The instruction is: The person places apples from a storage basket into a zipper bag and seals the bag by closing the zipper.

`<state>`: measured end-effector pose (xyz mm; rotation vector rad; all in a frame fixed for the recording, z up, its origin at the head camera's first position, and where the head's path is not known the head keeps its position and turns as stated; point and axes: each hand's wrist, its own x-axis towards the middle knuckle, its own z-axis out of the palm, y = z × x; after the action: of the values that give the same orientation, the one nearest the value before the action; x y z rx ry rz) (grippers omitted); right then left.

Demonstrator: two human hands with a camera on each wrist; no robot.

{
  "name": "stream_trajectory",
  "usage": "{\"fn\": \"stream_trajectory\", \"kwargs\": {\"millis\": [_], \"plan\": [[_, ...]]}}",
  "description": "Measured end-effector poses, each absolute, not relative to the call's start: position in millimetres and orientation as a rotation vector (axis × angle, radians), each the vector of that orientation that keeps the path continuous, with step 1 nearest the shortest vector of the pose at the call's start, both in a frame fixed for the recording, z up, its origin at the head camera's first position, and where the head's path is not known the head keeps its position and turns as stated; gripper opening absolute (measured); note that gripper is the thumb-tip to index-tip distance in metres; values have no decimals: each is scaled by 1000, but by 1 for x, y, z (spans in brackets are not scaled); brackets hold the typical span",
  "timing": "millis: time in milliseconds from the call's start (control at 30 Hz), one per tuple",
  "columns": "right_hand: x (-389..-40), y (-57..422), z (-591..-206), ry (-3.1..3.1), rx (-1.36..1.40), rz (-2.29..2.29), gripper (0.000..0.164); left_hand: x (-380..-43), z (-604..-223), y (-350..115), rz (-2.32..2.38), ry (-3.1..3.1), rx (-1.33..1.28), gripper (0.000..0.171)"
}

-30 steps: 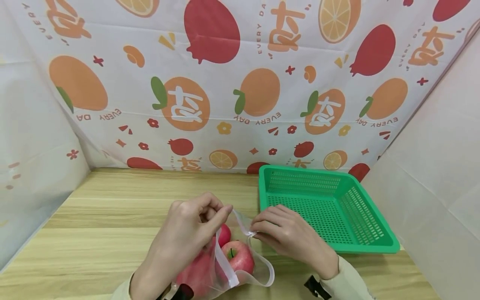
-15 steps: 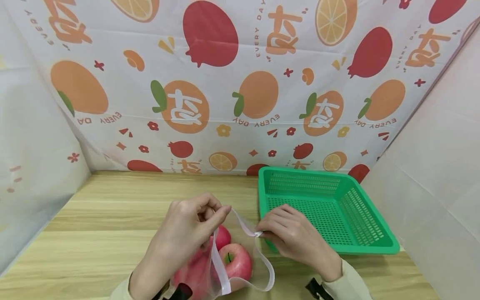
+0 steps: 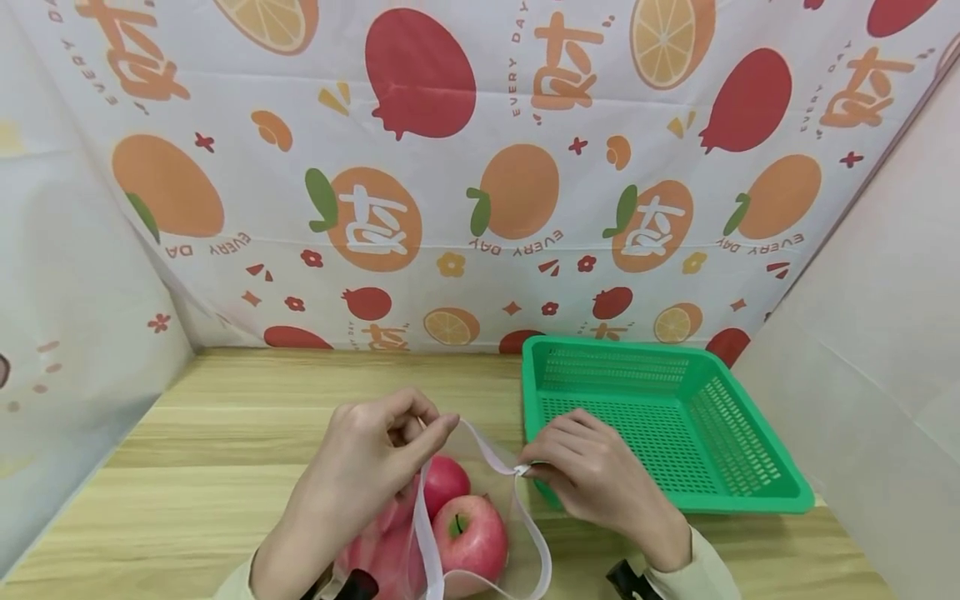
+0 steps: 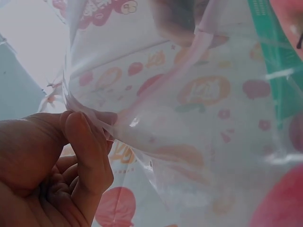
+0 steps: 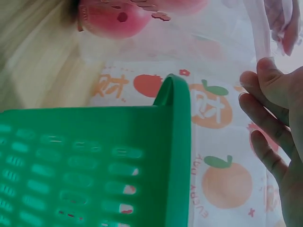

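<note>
A person's two bare hands are holding a clear bag (image 3: 426,542) with a white edge strip over a light wood-grain table (image 3: 225,425). The left hand (image 3: 360,462) is pinching the bag's rim between thumb and forefinger, its other fingers curling inward. The right hand (image 3: 596,471) is pinching the same rim on the other side, at a small white piece (image 3: 520,472) that may be a zip slider; in the right wrist view its remaining fingers are spreading loosely.

The bag is lying between the hands and toward the person, its mouth gaping as a loop below the fingertips. The taut far stretch of rim is running from the left fingertips rightward and slightly nearer the person, to the right fingertips. The bag's long axis cannot be told, since the picture is cutting off its near end.

Inside, a red apple (image 3: 472,537) is resting with its stem upward, another red fruit (image 3: 447,482) sitting just behind. More red shapes are showing partly hidden beneath the left hand, so most of the contents are lying on that side.

A green perforated plastic basket (image 3: 765,504) is standing to the right, nearer the right hand.
</note>
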<state>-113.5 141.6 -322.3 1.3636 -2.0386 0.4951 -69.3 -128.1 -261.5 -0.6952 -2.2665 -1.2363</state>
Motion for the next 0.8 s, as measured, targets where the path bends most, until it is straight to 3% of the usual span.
{"fn": "stream_trajectory", "kwargs": {"millis": [800], "plan": [[-110, 133, -299, -1865, 1291, 598, 15, -60, -244, -141, -1043, -2273, -602, 17]]}}
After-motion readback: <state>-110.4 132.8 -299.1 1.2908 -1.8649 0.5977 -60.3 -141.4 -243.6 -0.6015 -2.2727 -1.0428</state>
